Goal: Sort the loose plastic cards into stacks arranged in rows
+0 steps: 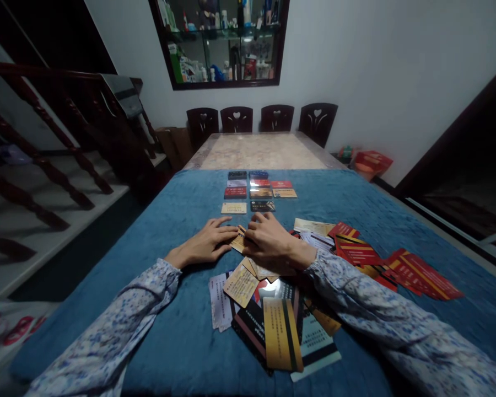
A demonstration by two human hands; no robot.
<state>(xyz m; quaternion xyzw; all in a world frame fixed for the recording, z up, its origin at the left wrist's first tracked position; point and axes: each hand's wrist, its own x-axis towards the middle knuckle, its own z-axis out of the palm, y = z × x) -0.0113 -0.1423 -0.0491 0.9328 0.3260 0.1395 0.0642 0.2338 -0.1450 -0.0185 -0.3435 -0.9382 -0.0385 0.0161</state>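
Note:
Between my hands is a tan card (238, 242) with a dark stripe, partly hidden by my fingers. My left hand (209, 241) rests low over the cloth, fingers stretched out and apart, fingertips touching the card's left side. Curled over the card's right part, my right hand (268, 238) grips it; the fingertips are partly hidden. Just below lies a loose heap of cards, among them a gold card (281, 333), a cream card (242, 283), a black card (252, 328) and a pale green card (316, 347).
Beyond my hands, cards lie in rows, including a cream card (233, 208), a black card (263, 205) and a red card (235, 192). Red cards (424, 273) fan out at right. A blue cloth (157, 331) covers the near table; chairs (236, 119) stand at the far end.

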